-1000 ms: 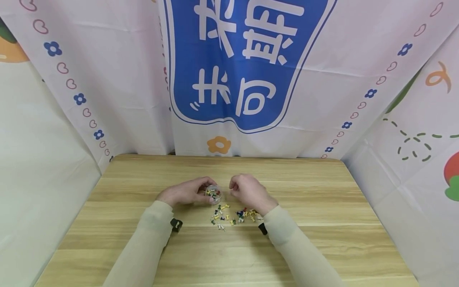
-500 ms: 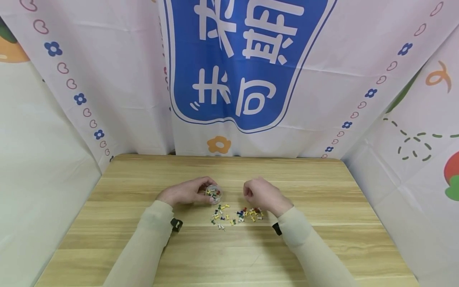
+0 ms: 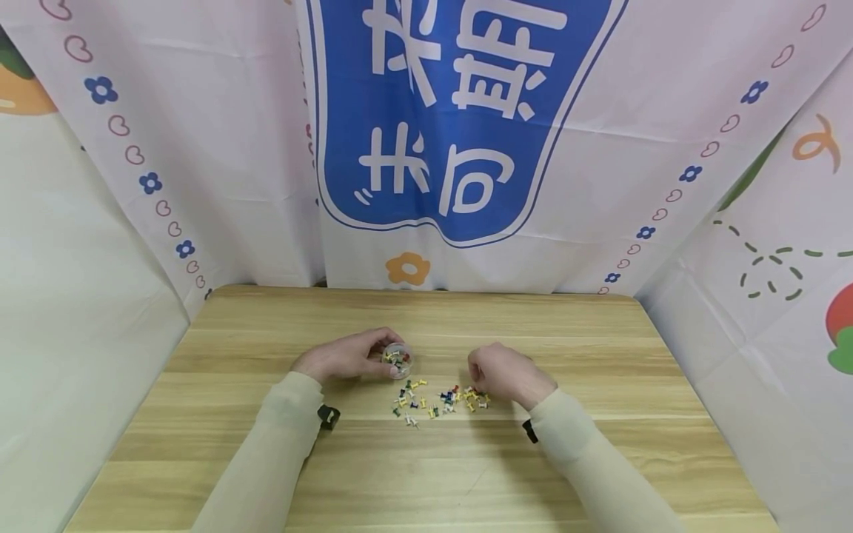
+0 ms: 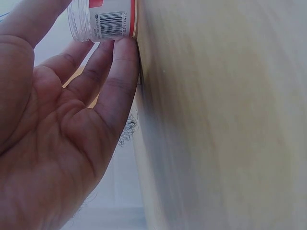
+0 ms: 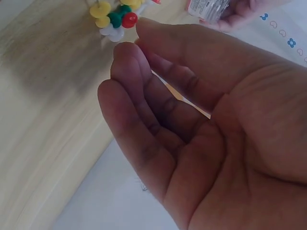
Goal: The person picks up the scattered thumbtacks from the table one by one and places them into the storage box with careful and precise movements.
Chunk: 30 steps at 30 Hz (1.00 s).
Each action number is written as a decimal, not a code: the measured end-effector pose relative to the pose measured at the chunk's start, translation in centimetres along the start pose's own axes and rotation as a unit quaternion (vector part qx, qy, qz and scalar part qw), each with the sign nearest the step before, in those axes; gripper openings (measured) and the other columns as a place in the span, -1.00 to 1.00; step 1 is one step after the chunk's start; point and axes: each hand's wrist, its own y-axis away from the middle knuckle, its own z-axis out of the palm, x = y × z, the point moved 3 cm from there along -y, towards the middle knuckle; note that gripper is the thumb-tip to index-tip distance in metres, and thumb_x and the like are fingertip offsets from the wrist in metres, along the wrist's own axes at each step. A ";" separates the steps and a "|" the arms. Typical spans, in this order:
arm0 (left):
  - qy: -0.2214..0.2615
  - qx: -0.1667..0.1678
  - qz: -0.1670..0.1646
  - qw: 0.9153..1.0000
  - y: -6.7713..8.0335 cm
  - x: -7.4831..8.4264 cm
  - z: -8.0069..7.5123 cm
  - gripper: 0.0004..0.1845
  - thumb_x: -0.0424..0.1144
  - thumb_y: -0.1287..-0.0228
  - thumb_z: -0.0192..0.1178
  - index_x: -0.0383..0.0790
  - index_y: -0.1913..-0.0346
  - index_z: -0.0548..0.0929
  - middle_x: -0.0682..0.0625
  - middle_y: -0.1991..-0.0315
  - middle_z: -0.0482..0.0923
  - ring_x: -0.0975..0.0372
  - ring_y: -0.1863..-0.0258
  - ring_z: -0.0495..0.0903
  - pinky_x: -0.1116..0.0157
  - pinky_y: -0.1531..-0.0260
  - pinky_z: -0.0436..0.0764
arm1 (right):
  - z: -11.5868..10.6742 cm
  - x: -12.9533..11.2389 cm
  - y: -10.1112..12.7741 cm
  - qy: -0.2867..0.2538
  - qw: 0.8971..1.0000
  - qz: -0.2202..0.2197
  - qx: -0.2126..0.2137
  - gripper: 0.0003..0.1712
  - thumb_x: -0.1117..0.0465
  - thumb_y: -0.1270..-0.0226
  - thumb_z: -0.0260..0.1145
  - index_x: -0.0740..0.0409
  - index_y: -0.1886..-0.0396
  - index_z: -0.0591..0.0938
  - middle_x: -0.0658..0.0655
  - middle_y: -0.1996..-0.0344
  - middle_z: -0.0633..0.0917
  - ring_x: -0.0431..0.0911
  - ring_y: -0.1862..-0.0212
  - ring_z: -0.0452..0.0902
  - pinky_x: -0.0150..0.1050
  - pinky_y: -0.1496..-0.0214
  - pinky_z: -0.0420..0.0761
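My left hand (image 3: 349,355) grips a small clear round plastic jar (image 3: 406,372), its fingers and thumb about the jar's sides. In the left wrist view, the jar (image 4: 112,19) has a white and red label with a barcode. Several coloured push pins (image 3: 395,360) lie inside it. My right hand (image 3: 506,372) is low over the right-hand cluster of loose push pins (image 3: 472,400). In the right wrist view, its fingers bend loosely and the thumb tip is right beside a red push pin (image 5: 129,19), with yellow, green and white ones around it.
More loose push pins (image 3: 414,404) are scattered on the wooden table (image 3: 373,474) just in front of the jar. A white printed cloth (image 3: 266,148) hangs behind the table, and similar sheets stand at both sides.
My right hand has moved away from beside the jar, rightward, then down to the right-hand push pins. My left hand and the jar have stayed in place.
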 end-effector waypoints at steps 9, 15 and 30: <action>-0.011 0.004 -0.001 1.000 0.0 0.0 0.0 -0.44 0.00 -0.64 0.55 -0.02 -0.51 0.63 -0.09 -0.42 0.70 -0.01 -0.47 0.66 -0.24 -0.65 0.58 | 0.4 0.0 0.2 0.014 1.000 -0.012 0.001 -0.73 0.54 -0.37 0.57 0.10 0.34 0.77 0.02 0.32 0.81 -0.11 0.23 0.67 -0.04 0.02 0.85; -0.008 0.007 -0.003 1.000 0.1 0.1 0.0 -0.44 -0.01 -0.62 0.56 -0.03 -0.51 0.63 -0.10 -0.42 0.70 -0.01 -0.46 0.66 -0.25 -0.65 0.57 | 0.8 -0.1 0.3 0.012 1.000 -0.015 -0.001 -0.70 0.62 -0.31 0.54 0.12 0.34 0.78 0.05 0.31 0.83 -0.07 0.22 0.72 -0.01 0.01 0.87; 0.008 0.007 -0.009 1.000 -0.2 0.1 0.0 -0.44 -0.02 -0.61 0.57 -0.03 -0.50 0.63 -0.09 -0.42 0.70 0.01 -0.44 0.65 -0.22 -0.66 0.58 | 0.9 -0.1 0.0 0.012 1.000 -0.024 0.011 -0.69 0.61 -0.36 0.49 0.10 0.37 0.77 0.02 0.36 0.81 -0.13 0.26 0.68 -0.06 0.08 0.85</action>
